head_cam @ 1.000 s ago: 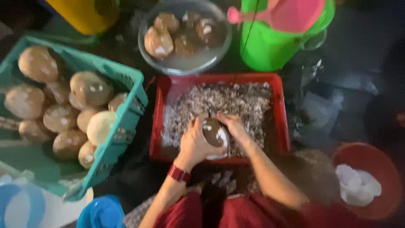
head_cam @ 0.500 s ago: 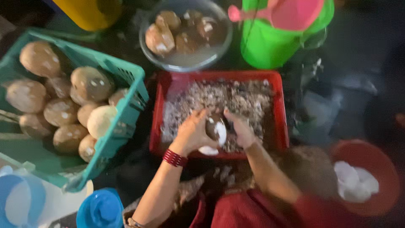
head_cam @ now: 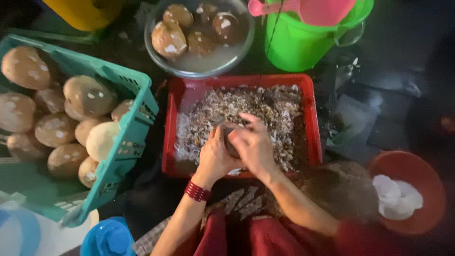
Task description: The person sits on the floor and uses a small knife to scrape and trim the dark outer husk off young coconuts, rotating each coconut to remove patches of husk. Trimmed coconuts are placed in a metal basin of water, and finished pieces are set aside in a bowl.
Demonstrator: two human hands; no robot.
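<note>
A brown coconut [head_cam: 231,138] is gripped between the left hand [head_cam: 214,156] and the right hand [head_cam: 255,144], held over the near part of a red tray [head_cam: 310,118] filled with shell chips [head_cam: 246,106]. The fingers of both hands are curled closely around it, so only a dark strip shows between them; its long axis and pointing cannot be told, as it is mostly covered. Beyond the fingertips stands a glass bowl [head_cam: 161,61] of peeled coconuts in cloudy water. To the left of the fingers lies a teal crate [head_cam: 135,128] of unpeeled coconuts [head_cam: 87,97].
</note>
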